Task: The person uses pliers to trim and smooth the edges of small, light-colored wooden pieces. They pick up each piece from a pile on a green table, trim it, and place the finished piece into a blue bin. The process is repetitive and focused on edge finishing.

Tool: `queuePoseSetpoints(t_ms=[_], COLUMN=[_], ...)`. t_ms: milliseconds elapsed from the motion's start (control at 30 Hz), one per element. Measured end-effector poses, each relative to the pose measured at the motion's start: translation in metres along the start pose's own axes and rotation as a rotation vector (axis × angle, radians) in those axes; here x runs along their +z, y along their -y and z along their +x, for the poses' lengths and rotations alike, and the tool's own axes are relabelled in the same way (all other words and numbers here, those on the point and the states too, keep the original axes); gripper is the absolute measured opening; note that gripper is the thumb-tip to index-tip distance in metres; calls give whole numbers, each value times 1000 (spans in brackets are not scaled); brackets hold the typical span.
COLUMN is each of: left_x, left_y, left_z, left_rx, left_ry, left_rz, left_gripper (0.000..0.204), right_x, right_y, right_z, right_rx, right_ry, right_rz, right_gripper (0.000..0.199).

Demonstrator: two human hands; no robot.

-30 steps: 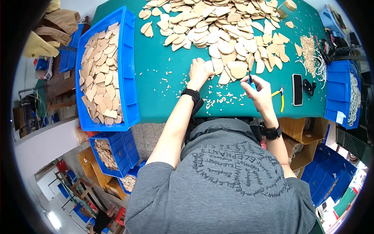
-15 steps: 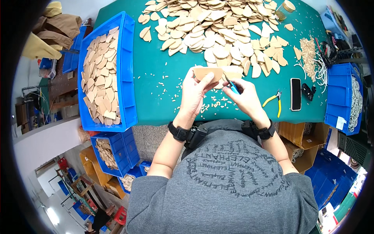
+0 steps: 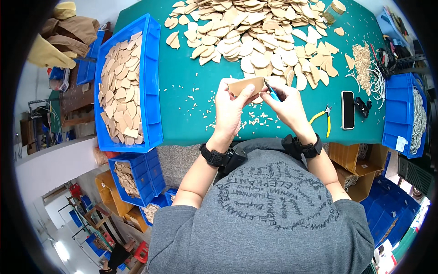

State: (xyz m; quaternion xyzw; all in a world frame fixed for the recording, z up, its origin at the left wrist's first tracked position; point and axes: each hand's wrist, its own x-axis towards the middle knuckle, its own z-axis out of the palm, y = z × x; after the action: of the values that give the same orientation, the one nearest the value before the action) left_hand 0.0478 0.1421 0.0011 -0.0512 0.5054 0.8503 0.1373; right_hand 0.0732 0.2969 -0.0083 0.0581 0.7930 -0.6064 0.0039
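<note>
My left hand [image 3: 229, 107] grips a flat tan piece [image 3: 246, 86] with a straight edge, thumb on its face and fingers behind. My right hand [image 3: 288, 106] is closed around blue-handled pliers [image 3: 273, 93], whose dark jaws touch or nearly touch the piece's right edge. Whether the jaws are pinching anything is too small to tell. Small pale offcuts [image 3: 255, 119] lie scattered on the green table [image 3: 182, 121] below my hands. Beyond them spreads a big heap of similar rounded tan pieces [image 3: 255, 41].
At left stands a blue crate [image 3: 153, 86] filled with tan pieces. Yellow-handled pliers [image 3: 327, 121], a phone [image 3: 347, 110] and a small black object [image 3: 362, 107] lie to the right. Farther out are a pile of offcuts [image 3: 362, 68], a jar [image 3: 335, 11] and a blue bin [image 3: 401, 116].
The tan piece has tilted, its right end now higher, and the pliers have come up against that end. My right fingers have shifted around the blue handles.
</note>
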Motion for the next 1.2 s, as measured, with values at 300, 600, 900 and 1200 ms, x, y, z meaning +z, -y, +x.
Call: queuePoseSetpoints(t_ms=[300, 600, 900, 1200], left_x=[-6, -58, -114, -21], left_y=[5, -22, 10, 116], left_z=[0, 6, 90, 147], left_rx=[26, 141, 57, 521], left_ry=[-25, -265, -431, 43], left_rz=[51, 24, 373, 1597], left_gripper=[27, 35, 41, 56], right_x=[5, 3, -25, -50], right_y=[-19, -5, -33, -33], right_z=[4, 2, -11, -32], right_rx=[-51, 201, 257, 261], right_ry=[25, 30, -20, -122], right_rz=[23, 173, 203, 110], right_gripper=[16, 18, 16, 10])
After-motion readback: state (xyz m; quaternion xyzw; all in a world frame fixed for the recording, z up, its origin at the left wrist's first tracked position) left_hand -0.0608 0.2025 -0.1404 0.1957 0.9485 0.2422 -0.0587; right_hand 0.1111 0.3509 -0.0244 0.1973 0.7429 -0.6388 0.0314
